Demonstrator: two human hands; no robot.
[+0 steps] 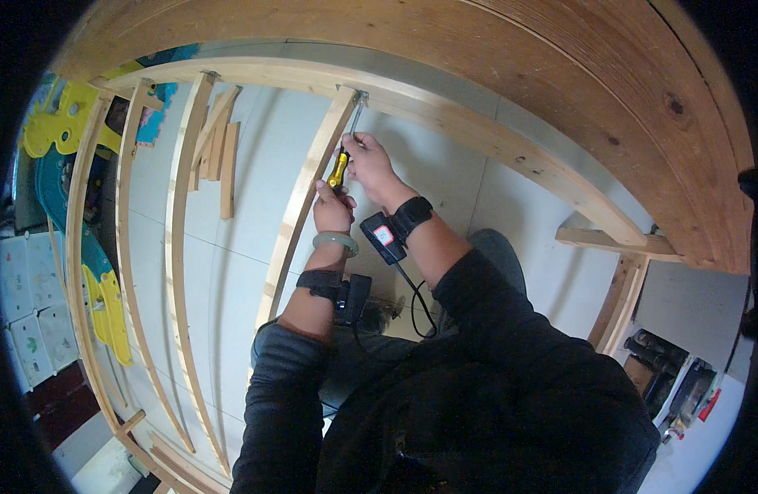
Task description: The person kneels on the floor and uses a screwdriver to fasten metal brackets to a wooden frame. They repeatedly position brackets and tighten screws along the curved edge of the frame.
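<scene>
A screwdriver (338, 170) with a yellow and black handle points away from me, its metal shaft reaching a small metal bracket (360, 98). That bracket sits in the corner where a wooden slat (303, 202) meets a long wooden rail (445, 111). My left hand (333, 212) is closed on the butt of the handle, close beside the slat. Farther up, my right hand (370, 167) pinches the tool around the lower shaft and the top of the handle. Whether the tip sits in a screw is too small to tell.
More wooden slats (174, 189) run along the frame on the left, with loose wood pieces (229, 169) between them on the pale tiled floor. A broad wooden board (560, 62) spans the far side. Yellow and teal plastic parts (107, 305) lie left; tools (675, 383) lie right.
</scene>
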